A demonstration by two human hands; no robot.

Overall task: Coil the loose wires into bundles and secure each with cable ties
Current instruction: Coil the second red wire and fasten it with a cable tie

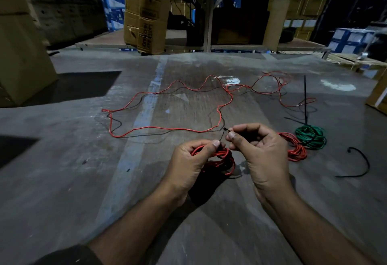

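Person is crouching over the concrete floor [62, 181], both hands up in front. Left hand [188, 164] is gripping a red wire coil [222, 160], thumb pressing on top. Right hand [257, 149] is pinching a black cable tie [225, 129] at the coil. Loose red wire [167, 128] is sprawling on the floor just beyond. Tied red bundle [297, 149] and green bundle [312, 139] are lying touching, to the right. Spare black tie [360, 164] is lying further right.

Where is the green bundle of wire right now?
In the head view, the green wire coil lies on the floor at the right, touching a red coil, just beyond the right hand.
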